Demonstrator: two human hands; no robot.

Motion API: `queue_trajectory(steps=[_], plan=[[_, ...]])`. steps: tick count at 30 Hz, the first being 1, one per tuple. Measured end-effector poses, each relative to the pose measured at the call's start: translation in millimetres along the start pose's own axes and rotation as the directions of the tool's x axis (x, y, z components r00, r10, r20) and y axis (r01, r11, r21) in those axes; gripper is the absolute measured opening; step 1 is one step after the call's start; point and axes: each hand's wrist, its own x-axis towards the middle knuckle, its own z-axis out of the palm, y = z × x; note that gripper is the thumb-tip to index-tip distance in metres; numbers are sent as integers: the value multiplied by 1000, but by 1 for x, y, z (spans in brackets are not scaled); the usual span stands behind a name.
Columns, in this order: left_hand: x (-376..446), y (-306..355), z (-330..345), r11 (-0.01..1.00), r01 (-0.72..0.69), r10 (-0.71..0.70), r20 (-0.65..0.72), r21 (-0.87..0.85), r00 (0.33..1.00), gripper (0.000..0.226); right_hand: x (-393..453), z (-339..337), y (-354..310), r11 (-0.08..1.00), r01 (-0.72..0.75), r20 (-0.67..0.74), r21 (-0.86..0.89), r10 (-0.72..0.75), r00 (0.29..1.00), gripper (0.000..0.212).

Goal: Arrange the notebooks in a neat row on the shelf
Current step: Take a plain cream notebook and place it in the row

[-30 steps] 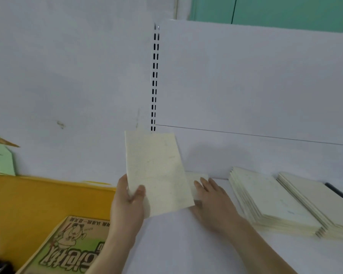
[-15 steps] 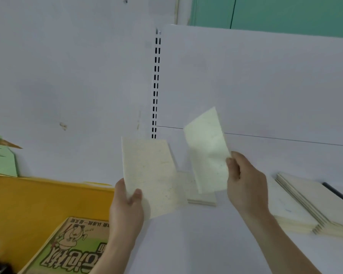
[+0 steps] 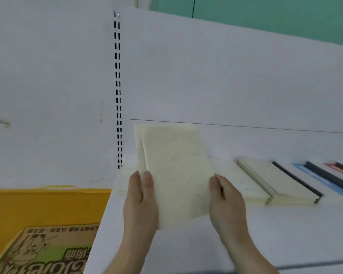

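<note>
Two thin cream notebooks [image 3: 174, 171] are held together upright above the white shelf [image 3: 246, 234], one slightly behind the other. My left hand [image 3: 141, 196] grips their lower left edge, thumb on the front cover. My right hand [image 3: 224, 196] grips the lower right edge. Behind them a pale notebook [image 3: 125, 180] lies flat on the shelf, mostly hidden. To the right lie flat stacks of cream notebooks [image 3: 265, 180].
Further right are dark-spined notebooks with blue [image 3: 313, 177] and red [image 3: 337, 168] covers. A slotted upright [image 3: 118, 91] runs up the white back panel. At left is a yellow bin [image 3: 38, 206] with a printed cardboard box [image 3: 44, 252].
My right hand lifted a second notebook off the shelf and brought it against the one in my left hand. Both hands now hold the pair. The view shifted right.
</note>
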Motion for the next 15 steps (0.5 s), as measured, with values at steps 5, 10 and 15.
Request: queue_trajectory(steps=[5, 10, 15], plan=[[-19, -2, 36, 996, -81, 70, 198, 48, 978, 10, -1, -40, 19, 992, -110, -91, 69, 116, 989, 27], [-41, 1, 85, 998, -58, 48, 223, 38, 974, 15, -9, -95, 15, 992, -106, -5, 66, 106, 994, 30], [-64, 5, 141, 995, -56, 28, 305, 81, 952, 23, -2, -148, 45, 993, -111, -6, 34, 112, 994, 30]])
